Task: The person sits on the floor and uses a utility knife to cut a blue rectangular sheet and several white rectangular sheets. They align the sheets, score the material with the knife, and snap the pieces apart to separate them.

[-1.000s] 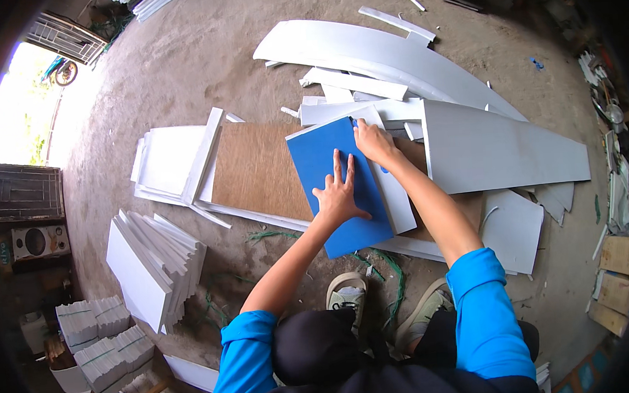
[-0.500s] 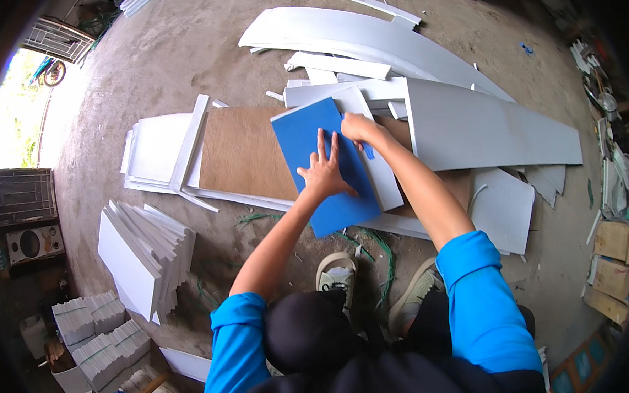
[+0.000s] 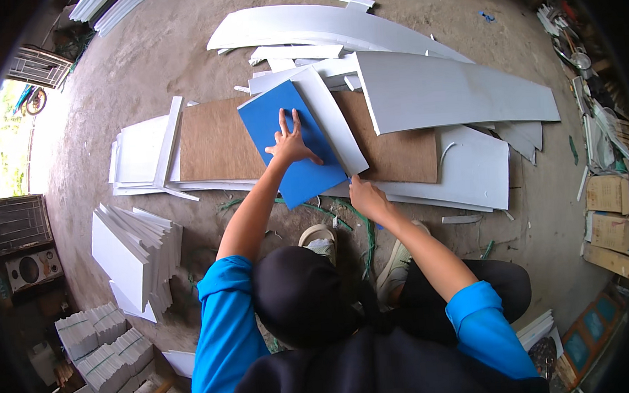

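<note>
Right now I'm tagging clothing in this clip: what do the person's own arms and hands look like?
Both arms wear short bright blue sleeves ending above the elbow, so the forearms are bare. The left hand and right hand are ungloved, with no watch, ring or band visible. A dark vest-like layer covers the torso.

Stacked white panels [image 3: 136, 252], cardboard boxes [image 3: 607, 213], curved white sheet [image 3: 320, 25].

panel [image 3: 290, 144] on board [image 3: 215, 141], strip [image 3: 335, 121] right

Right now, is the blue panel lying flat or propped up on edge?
Flat. The blue panel lies face up on the brown board, the left hand spread on it; the right hand is at its near corner.
</note>
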The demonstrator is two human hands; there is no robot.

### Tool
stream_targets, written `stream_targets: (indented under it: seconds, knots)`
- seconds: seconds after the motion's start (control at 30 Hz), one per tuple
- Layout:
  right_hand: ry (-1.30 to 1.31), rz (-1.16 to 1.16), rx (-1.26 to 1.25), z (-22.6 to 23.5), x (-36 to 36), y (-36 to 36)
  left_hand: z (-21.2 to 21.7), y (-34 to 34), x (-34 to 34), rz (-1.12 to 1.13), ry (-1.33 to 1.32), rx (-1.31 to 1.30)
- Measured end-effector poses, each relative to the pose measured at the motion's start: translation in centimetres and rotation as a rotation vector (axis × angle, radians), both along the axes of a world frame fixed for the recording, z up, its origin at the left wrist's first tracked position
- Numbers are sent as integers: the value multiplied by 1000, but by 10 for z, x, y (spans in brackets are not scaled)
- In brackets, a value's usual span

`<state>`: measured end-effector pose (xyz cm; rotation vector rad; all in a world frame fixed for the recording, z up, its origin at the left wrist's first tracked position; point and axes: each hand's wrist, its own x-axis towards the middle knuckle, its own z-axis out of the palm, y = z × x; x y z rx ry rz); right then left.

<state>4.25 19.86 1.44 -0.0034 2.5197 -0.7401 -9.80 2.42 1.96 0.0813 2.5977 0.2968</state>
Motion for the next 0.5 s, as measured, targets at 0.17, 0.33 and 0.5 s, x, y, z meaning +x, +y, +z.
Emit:
stream_targets:
  seconds: [0.17, 0.33, 0.5]
  knots:
    - [216, -35, 42, -15, 20, -7, 1, -1, 2, -11, -17, -3]
    - [327, -61, 47, -34, 29, -10, 0, -4, 3, -28, 7, 1]
    - [376, -53, 106, -47, 34, -7, 3, -2, 4, -33, 19, 13]
